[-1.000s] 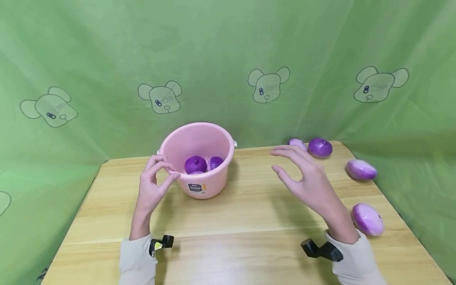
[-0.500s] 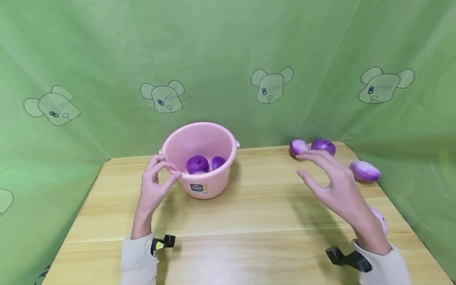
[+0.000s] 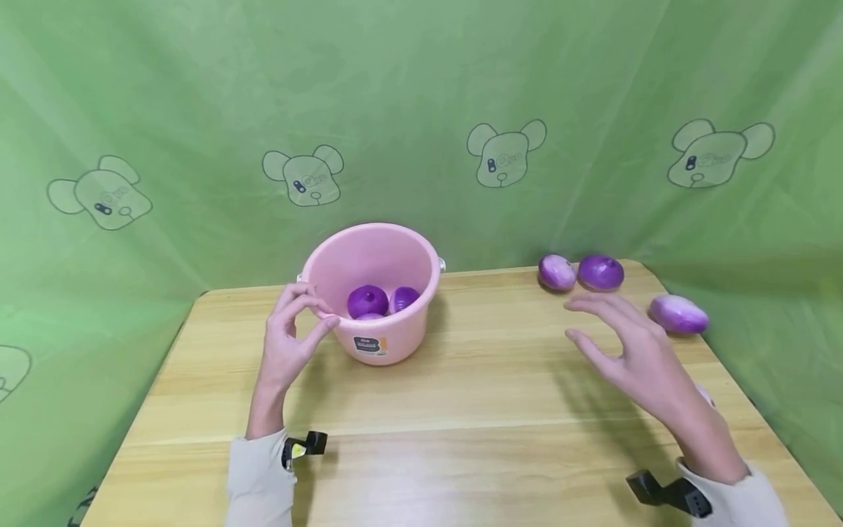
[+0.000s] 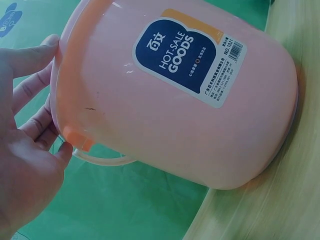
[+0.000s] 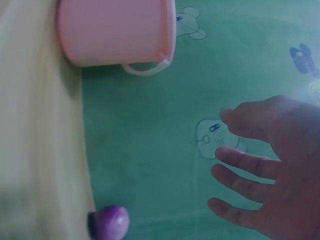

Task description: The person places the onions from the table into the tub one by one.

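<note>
A pink bucket (image 3: 410, 335) stands on the table in the head view, with a few red onions (image 3: 367, 301) inside. My left hand (image 3: 285, 351) pinches the bucket's rim at its near left side. The left wrist view shows that thumb and fingers on the rim, beside the printed label (image 4: 185, 57). Held above the right part of the table, my right hand (image 3: 642, 359) has its fingers spread and carries nothing. Ahead of its fingertips lie a pale purple onion (image 3: 557, 272) and a darker onion (image 3: 601, 273). Another onion (image 3: 679, 315) lies to its right.
One more onion (image 3: 705, 395) is mostly hidden behind my right wrist. The wooden table (image 3: 461, 395) has a green curtain (image 3: 408, 95) with mouse-head prints behind it and at its sides. A white handle (image 5: 147, 70) hangs at the bucket's side.
My right hand has moved right, away from the bucket and toward the onions on the table's right. My left hand has stayed on the bucket's rim. The head view has shifted slightly.
</note>
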